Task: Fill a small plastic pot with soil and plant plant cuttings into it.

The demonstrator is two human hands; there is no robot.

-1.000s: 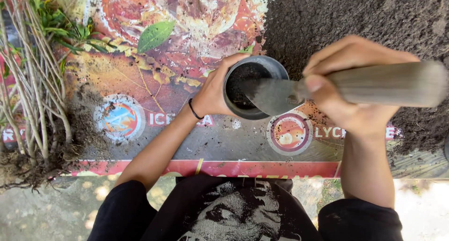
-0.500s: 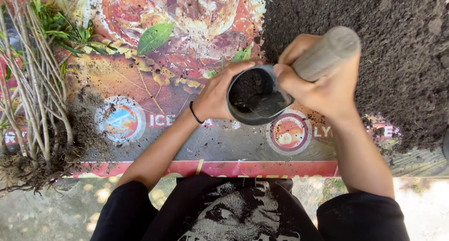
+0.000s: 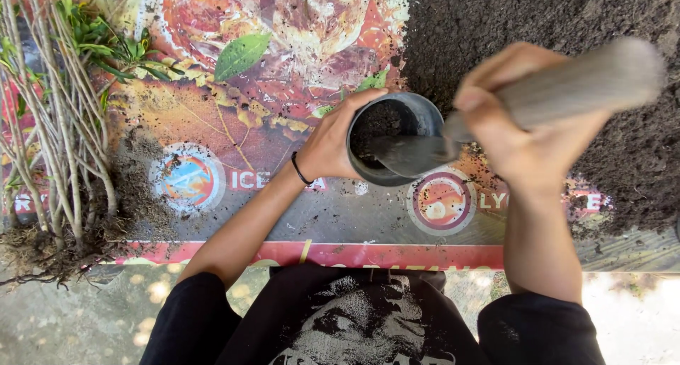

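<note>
My left hand [image 3: 333, 147] grips the side of a round grey pot [image 3: 418, 117] that has dark soil inside. My right hand [image 3: 528, 135] is shut on the pale wooden handle of a trowel [image 3: 567, 88]. The trowel's grey metal blade [image 3: 414, 154] lies across the pot's opening, tip pointing left. The pot stands over a colourful printed mat [image 3: 234, 110], just left of a heap of dark soil [image 3: 567, 18].
A bundle of bare-stemmed seedlings [image 3: 53, 124] with roots and green leaves lies on the mat's left side. Loose soil is scattered across the mat. The mat's red front edge [image 3: 319, 253] runs just above my knees, with pale ground beyond it.
My right hand tipped the trowel handle up and then swung it back down toward the right. The blade stays at the pot's mouth. My left hand kept its grip on the pot.
</note>
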